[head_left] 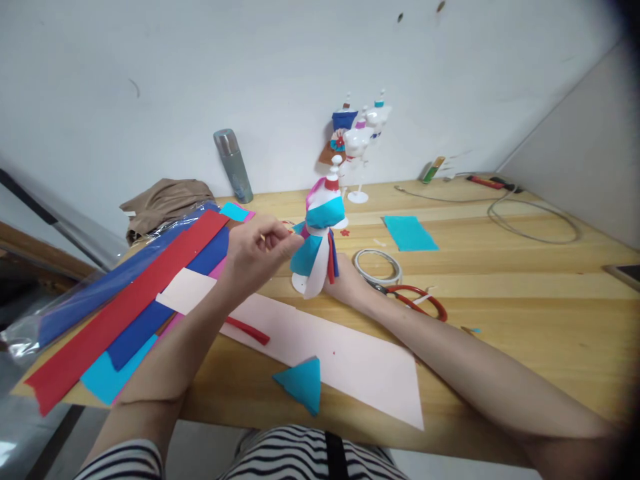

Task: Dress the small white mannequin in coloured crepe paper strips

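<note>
A miniature dress form (326,213) leans slightly in the middle, dressed in turquoise, pale pink, red and dark blue pieces, with a red band at its neck. My right hand (345,279) reaches behind the skirt and grips the form low down; its fingers are hidden by the fabric. On the other side, my left hand (263,250) is closed in a pinch, thumb tip right beside the turquoise skirt. What the pinch holds, if anything, is too small to make out. Below lie a pale pink sheet (360,360), a turquoise triangle (303,383) and a narrow red strip (249,329).
Red strips (135,303), blue strips and a plastic bag lie left by brown cloth (167,203). A flask (234,167) and more dress forms (358,143) stand behind. To the right are a white tape roll (377,277), red-handled scissors (440,310), a turquoise sheet (410,233) and a cable (530,230).
</note>
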The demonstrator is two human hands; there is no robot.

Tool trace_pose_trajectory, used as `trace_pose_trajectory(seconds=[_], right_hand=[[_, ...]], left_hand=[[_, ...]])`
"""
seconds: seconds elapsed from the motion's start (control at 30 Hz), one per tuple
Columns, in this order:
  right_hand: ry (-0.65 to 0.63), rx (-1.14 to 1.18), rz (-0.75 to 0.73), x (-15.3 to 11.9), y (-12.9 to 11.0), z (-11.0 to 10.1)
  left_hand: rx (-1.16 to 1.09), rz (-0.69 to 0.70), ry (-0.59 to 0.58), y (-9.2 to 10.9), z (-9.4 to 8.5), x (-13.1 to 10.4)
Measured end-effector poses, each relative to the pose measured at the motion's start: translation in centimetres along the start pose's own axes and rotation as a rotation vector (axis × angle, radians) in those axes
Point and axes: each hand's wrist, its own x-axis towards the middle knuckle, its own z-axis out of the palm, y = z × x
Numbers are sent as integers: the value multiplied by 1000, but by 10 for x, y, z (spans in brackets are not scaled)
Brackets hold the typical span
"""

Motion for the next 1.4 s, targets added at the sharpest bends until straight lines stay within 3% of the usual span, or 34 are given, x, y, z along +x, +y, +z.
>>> trace_pose_trajectory(seconds=[0.07, 0.2, 0.53, 0.73, 0.8, 0.97, 1.03, 1.13, 1.2, 1.4], right_hand=[[-7, 4, -6, -1, -2, -2], [-33, 26, -17, 0, -2, -3], [-14, 14, -4, 0, 1, 0], [-2, -5, -22, -1, -5, -2], [13, -13, -29, 0, -5, -2], [56, -20, -30, 1, -2, -1], [68, -17, -31, 2, -1, 0], [77, -7, -28, 3, 0, 0], [77, -2, -25, 4, 1, 0], [90, 4, -17, 3, 1, 0]], left_hand=[[17, -32, -168, 15, 2, -9], [45, -127, -323, 22, 10, -18], [31, -189, -388, 5, 16, -9], [143, -242, -485, -3, 2, 0], [253, -216, -469, -4, -8, 4], [385, -32, -97, 3, -24, 3], [348, 39, -30, 14, -23, -4], [326, 85, -51, 30, -17, -16], [351, 83, -131, 35, -11, -22], [474, -45, -271, 26, 6, -20]])
